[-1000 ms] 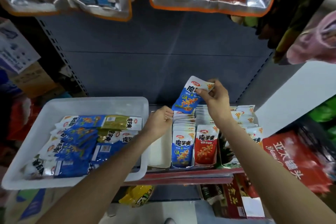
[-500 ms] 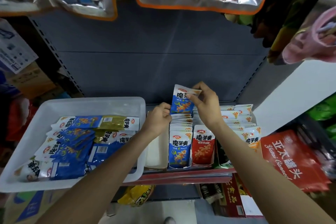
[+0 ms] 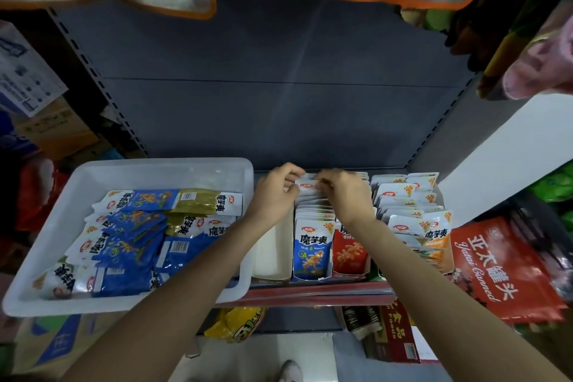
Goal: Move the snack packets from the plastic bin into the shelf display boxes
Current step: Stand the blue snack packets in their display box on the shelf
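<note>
Packet: blue snack packet (image 3: 307,187), only its white top showing, at the back of the blue row in the display box (image 3: 311,277) on the shelf.
Risk: I judge it could fold or ride up over the tight row if pressed down crooked.
Left hand: left hand (image 3: 273,192), fingers curled, pinching the packet's left edge.
Right hand: right hand (image 3: 347,195), fingers bent onto its top edge.
Bin: plastic bin (image 3: 46,257) alongside holds many more packets.
</note>
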`<state>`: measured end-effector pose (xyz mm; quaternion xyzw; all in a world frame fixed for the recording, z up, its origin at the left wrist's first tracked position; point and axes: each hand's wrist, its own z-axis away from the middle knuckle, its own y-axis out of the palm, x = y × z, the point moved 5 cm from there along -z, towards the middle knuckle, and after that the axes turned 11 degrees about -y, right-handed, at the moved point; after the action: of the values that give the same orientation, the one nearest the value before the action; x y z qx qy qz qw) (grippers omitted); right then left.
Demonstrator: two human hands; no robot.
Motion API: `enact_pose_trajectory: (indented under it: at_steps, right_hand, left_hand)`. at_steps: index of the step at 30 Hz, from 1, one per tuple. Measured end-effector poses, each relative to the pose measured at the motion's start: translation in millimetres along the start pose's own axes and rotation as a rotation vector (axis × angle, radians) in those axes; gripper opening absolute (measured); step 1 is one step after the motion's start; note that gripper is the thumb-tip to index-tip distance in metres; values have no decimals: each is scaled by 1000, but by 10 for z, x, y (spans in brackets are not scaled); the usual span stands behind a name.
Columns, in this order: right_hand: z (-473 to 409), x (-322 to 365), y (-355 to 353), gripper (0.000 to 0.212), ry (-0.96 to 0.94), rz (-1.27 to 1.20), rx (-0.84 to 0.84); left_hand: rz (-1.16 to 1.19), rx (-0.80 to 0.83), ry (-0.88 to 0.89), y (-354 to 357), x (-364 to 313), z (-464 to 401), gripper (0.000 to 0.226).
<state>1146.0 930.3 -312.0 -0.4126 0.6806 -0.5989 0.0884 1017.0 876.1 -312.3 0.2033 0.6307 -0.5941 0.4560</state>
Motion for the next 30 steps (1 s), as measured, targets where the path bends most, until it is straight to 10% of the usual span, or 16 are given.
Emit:
enact_pose_trajectory:
  at_steps: [8,18,30]
  right_hand:
    - [-57,458,-46,18,-101,-35,-86]
    - [-343,1716,1114,32,-101,-305,368]
    - [-763,2247,2289,67,6,-76,670]
  left_hand:
    - [-53,-68,-24,-254,212,77,27]
    - [-201,-233,-262,-1493,1533,415,15]
    - [-488,97,-467,-2151,2675,341,80]
